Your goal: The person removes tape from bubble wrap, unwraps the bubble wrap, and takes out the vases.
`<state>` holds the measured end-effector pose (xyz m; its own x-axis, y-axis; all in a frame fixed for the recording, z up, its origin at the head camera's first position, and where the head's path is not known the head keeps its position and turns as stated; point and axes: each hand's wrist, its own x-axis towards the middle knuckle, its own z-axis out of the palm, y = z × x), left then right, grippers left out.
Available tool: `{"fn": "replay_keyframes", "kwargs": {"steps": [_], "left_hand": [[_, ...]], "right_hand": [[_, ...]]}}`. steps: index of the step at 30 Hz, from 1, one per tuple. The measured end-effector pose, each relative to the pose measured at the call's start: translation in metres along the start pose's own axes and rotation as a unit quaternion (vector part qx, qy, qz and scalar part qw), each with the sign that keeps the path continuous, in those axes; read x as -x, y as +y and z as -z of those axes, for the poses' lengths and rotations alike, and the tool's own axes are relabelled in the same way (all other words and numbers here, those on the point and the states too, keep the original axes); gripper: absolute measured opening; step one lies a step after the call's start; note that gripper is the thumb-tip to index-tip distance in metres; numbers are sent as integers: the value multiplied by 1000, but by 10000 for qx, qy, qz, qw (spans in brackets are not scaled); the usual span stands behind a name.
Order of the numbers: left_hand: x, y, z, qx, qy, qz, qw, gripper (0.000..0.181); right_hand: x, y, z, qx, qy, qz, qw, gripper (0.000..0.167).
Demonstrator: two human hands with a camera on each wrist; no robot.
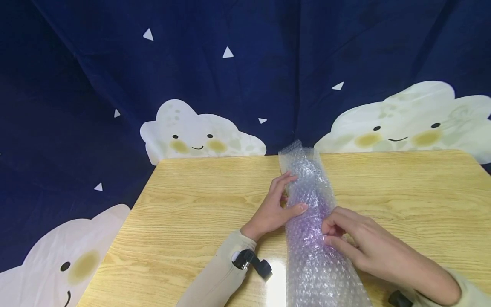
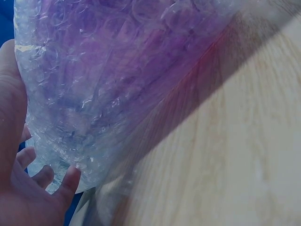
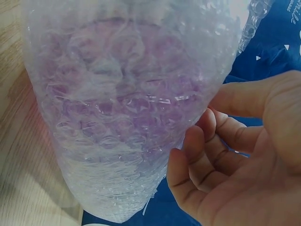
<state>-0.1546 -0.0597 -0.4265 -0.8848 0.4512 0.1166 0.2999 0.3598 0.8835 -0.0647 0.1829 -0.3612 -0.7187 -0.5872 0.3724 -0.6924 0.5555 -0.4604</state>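
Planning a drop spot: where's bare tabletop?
Left: between the table's left edge and the left hand. Right: beyond the right hand, between the bubble wrap and the back edge. Crowded: the middle, taken by wrap and both hands.

I saw a pale wooden table (image 1: 199,204), its grain running mostly from left to right, with a bright patch of light (image 1: 277,283) on the near side. Beyond the far edge there hung a dark blue cloth (image 1: 184,55), on which small white triangles (image 1: 228,53) were scattered. A smiling cloud (image 1: 192,123) was printed at the far left, a wider cloud (image 1: 406,119) at the far right, and on the near left I noticed a third cloud (image 1: 53,253), only partly visible to me.
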Motion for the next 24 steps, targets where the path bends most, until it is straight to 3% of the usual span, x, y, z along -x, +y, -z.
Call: {"fn": "replay_keyframes", "kwargs": {"steps": [24], "left_hand": [[0, 0, -1, 82, 36, -7, 10000, 75]], "right_hand": [[0, 0, -4, 85, 131, 225, 9996, 29]]}}
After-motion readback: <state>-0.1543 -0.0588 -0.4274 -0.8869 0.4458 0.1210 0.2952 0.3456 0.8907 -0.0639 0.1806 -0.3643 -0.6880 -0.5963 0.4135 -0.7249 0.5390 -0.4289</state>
